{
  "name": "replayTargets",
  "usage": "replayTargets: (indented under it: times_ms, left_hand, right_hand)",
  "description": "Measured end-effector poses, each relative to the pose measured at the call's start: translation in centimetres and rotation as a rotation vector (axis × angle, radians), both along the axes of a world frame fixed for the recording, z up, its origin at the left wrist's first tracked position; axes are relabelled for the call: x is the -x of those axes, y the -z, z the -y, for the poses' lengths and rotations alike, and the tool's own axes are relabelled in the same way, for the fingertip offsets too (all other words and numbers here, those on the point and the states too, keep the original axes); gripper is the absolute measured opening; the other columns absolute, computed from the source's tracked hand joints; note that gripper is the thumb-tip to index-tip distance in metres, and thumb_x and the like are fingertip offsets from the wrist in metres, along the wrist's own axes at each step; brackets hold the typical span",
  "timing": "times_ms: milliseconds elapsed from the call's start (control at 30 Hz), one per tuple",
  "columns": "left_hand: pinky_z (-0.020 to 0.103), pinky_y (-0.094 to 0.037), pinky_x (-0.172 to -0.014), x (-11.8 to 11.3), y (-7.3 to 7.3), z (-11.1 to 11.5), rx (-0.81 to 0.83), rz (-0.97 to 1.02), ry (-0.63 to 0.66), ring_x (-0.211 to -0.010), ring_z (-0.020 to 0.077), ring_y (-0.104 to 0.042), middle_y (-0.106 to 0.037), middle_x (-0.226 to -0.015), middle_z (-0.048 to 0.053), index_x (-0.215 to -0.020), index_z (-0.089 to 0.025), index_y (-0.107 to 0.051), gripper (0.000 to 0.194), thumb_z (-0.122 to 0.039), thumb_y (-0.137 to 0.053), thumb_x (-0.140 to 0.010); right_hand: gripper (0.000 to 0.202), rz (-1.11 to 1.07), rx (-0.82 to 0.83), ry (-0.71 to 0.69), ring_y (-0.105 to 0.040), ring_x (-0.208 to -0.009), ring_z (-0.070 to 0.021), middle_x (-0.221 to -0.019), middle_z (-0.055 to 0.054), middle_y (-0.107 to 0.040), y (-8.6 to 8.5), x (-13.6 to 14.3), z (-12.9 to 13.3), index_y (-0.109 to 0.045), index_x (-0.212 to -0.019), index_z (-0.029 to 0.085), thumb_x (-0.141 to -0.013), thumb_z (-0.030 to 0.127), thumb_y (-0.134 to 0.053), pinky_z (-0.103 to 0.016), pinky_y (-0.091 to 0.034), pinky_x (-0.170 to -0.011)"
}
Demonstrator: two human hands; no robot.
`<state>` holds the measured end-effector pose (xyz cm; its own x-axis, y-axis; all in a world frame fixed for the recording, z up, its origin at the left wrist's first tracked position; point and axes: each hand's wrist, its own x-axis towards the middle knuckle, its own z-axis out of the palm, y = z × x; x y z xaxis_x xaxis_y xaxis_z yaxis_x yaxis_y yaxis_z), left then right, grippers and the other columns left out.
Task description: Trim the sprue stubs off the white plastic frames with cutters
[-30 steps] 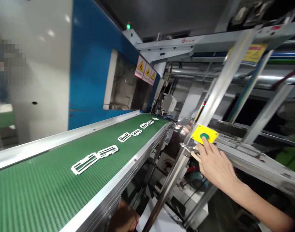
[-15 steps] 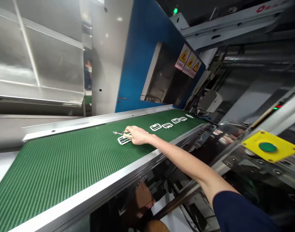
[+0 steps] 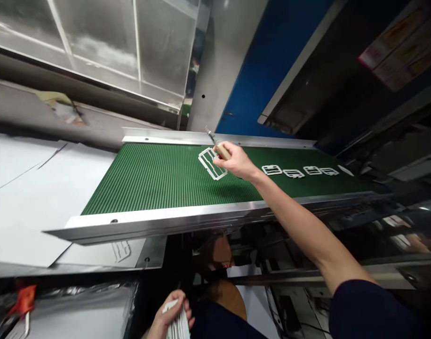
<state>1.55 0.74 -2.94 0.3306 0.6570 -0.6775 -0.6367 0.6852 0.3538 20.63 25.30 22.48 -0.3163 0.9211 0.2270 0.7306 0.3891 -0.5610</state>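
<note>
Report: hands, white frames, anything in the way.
Right hand: tool and white frame, over green belt. Left hand: bunched white pieces. Right forearm crosses near rail.

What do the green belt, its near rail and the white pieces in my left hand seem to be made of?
The green belt is likely rubber or PVC: matt, finely ribbed. The near rail looks like bare metal, perhaps aluminium, from its silvery sheen. The white pieces in your left hand are probably plastic: thin, smooth, slotted; I can't tell which type.
</note>
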Motion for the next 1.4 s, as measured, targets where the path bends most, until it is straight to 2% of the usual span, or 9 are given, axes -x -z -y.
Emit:
replayTargets:
  times_ms: [133,233,333,467,833,933,1100,1233,1400]
  left_hand:
    - [0.021,-0.042,-0.049,2.1,-4.9,-1.1,-0.194,-0.092,-0.009,-0.053,0.0113,-0.051,-0.057,-0.065,0.000,-0.083,-0.019,-0.060,0.025,-0.038,-0.071,-0.071]
    - [0.021,-0.043,-0.053,4.5,-7.9,-1.7,-0.399,-0.233,0.058,-0.058,0.0130,-0.053,-0.058,-0.066,0.003,-0.085,-0.017,-0.061,0.021,-0.038,-0.060,-0.081]
    - [0.024,-0.045,-0.059,5.7,-9.2,-1.9,-0.486,-0.385,0.196,-0.064,0.0151,-0.055,-0.061,-0.074,0.004,-0.097,-0.019,-0.062,0.024,-0.036,-0.062,-0.080]
    - [0.024,-0.045,-0.061,5.4,-9.5,-2.1,-0.589,-0.469,0.384,-0.065,0.0164,-0.055,-0.061,-0.074,0.005,-0.097,-0.018,-0.063,0.024,-0.036,-0.060,-0.082]
    - [0.023,-0.035,-0.054,5.1,-9.3,-2.7,-0.759,-0.605,0.606,-0.059,0.0143,-0.043,-0.050,-0.064,0.001,-0.073,-0.018,-0.057,0.021,-0.037,-0.056,-0.083]
    - [0.023,-0.035,-0.055,5.2,-9.1,-2.5,-0.802,-0.640,0.619,-0.060,0.0145,-0.044,-0.050,-0.065,0.000,-0.072,-0.019,-0.056,0.022,-0.036,-0.054,-0.084]
    - [0.027,-0.041,-0.072,5.5,-8.8,-2.2,-0.804,-0.520,0.524,-0.082,0.0172,-0.052,-0.057,-0.099,0.005,-0.074,-0.017,-0.054,0.022,-0.036,-0.052,-0.086]
    - [0.027,-0.038,-0.065,6.1,-8.3,-1.2,-0.700,-0.454,0.654,-0.067,0.0144,-0.048,-0.053,-0.072,0.000,-0.083,-0.018,-0.054,0.021,-0.039,-0.052,-0.087]
    - [0.026,-0.033,-0.059,6.5,-8.1,-0.2,-0.676,-0.465,0.767,-0.063,0.0131,-0.042,-0.047,-0.066,-0.002,-0.080,-0.017,-0.053,0.025,-0.041,-0.050,-0.087]
  right_hand:
    - [0.027,-0.410,0.306,-0.130,-0.050,-0.066,-0.0111,-0.078,0.001,-0.051,1.4,3.0,9.6,-0.054,-0.099,0.019,-0.075,0.025,-0.064,-0.022,-0.044,-0.058]
    - [0.024,-0.427,0.565,-0.115,-0.050,-0.065,-0.0114,-0.078,0.001,-0.053,4.9,3.9,16.1,-0.056,-0.099,0.020,-0.076,0.023,-0.063,-0.024,-0.045,-0.058]
    - [0.024,-0.447,0.707,-0.031,-0.050,-0.065,-0.0108,-0.077,0.002,-0.053,8.9,3.7,19.4,-0.055,-0.097,0.020,-0.075,0.021,-0.063,-0.022,-0.044,-0.058]
    - [0.026,-0.497,0.807,-0.006,-0.050,-0.067,-0.0102,-0.079,0.002,-0.053,11.8,3.1,20.4,-0.054,-0.098,0.019,-0.074,0.021,-0.063,-0.021,-0.044,-0.059]
    - [0.025,-0.520,0.889,-0.015,-0.049,-0.065,-0.0091,-0.076,0.003,-0.053,13.0,2.7,22.2,-0.054,-0.095,0.018,-0.072,0.018,-0.064,-0.020,-0.042,-0.059]
    - [0.027,-0.550,0.949,-0.030,-0.048,-0.064,-0.0085,-0.076,0.003,-0.052,13.4,2.6,22.6,-0.054,-0.097,0.018,-0.073,0.018,-0.064,-0.020,-0.040,-0.058]
    - [0.033,-0.718,1.046,-0.088,-0.046,-0.063,-0.0073,-0.075,0.003,-0.051,15.7,2.7,24.0,-0.053,-0.096,0.016,-0.069,0.022,-0.071,-0.019,-0.039,-0.057]
    - [0.035,-0.872,1.056,-0.046,-0.048,-0.063,-0.0071,-0.076,0.003,-0.050,17.5,3.0,25.4,-0.052,-0.096,0.017,-0.069,0.024,-0.073,-0.019,-0.040,-0.058]
    - [0.034,-0.815,1.026,-0.017,-0.048,-0.064,-0.0067,-0.077,0.003,-0.051,17.7,3.3,26.1,-0.054,-0.096,0.017,-0.069,0.023,-0.073,-0.018,-0.040,-0.058]
